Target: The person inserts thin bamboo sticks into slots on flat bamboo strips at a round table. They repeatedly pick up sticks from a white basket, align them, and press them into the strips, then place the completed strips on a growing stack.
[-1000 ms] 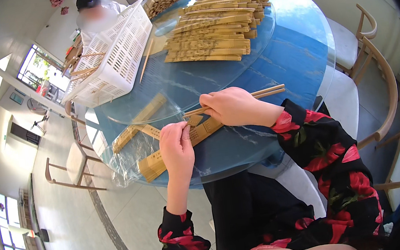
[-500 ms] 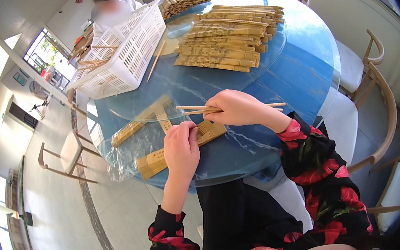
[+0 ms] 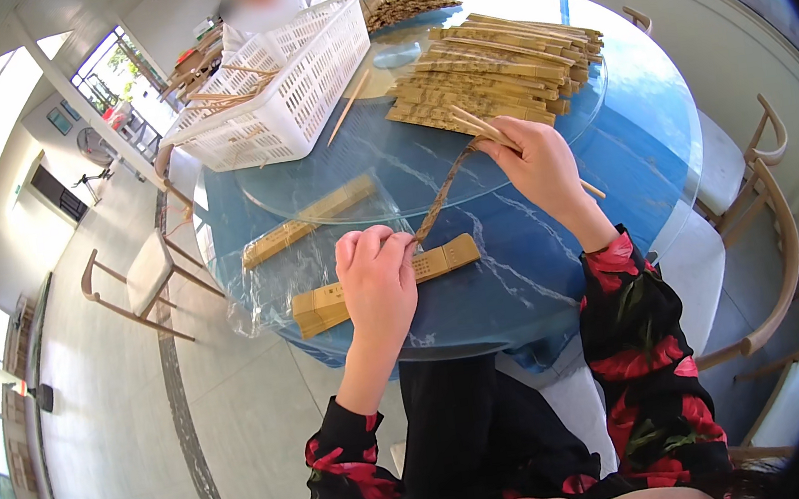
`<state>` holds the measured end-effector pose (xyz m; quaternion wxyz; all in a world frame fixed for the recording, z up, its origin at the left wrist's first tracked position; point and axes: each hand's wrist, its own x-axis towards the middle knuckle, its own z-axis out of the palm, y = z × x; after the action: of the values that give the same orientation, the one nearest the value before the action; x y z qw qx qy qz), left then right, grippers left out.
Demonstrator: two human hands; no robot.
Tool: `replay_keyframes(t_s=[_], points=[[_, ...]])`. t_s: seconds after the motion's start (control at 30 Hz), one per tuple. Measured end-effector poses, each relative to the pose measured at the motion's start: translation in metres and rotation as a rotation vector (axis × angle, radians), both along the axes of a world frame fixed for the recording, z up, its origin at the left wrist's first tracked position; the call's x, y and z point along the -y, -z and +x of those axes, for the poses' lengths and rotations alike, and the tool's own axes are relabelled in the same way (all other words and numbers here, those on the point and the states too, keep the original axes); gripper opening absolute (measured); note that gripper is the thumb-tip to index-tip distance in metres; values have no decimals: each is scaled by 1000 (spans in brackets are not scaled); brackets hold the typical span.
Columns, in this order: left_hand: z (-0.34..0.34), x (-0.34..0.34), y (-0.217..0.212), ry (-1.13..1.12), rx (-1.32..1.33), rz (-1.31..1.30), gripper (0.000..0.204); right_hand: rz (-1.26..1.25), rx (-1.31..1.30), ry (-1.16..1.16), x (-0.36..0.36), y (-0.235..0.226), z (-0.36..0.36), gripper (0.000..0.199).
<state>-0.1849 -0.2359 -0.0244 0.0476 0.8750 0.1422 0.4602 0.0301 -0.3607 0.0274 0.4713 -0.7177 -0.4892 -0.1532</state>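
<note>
My right hand [image 3: 540, 167] is closed around a pair of wooden chopsticks [image 3: 481, 126], tips pointing up and left. A long, narrow, brown printed paper sleeve [image 3: 443, 194] stretches between my hands, turned nearly edge-on. Its lower end is pinched in my left hand [image 3: 376, 278]; the upper end meets the fingers of my right hand, by the chopsticks. Whether the chopsticks are inside the sleeve I cannot tell. Under and beside my left hand lies a stack of flat tan paper sleeves [image 3: 453, 257]. Another sleeve stack [image 3: 315, 220] lies on clear plastic film behind it.
A white perforated basket [image 3: 293, 92] with loose chopsticks stands far left, one chopstick [image 3: 348, 108] beside it. A large pile of sleeved chopsticks [image 3: 487, 71] covers the far side of the round glass-topped table [image 3: 646, 131]. Another person [image 3: 272, 9] sits beyond the basket.
My right hand has moved up and right with the chopsticks, now tilted steeply. The paper sleeve has come up from the stack, stretched between both hands. The view has shifted slightly.
</note>
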Motion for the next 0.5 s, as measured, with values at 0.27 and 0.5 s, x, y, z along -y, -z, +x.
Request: replay_keyframes(t_s=[0.27, 0.5], points=[[-11, -18, 15, 452, 335, -933, 8, -45, -20, 6, -4, 1, -15, 18], [-20, -36, 12, 811, 479, -1419, 20, -286, -164, -420, -12, 3, -27, 21]])
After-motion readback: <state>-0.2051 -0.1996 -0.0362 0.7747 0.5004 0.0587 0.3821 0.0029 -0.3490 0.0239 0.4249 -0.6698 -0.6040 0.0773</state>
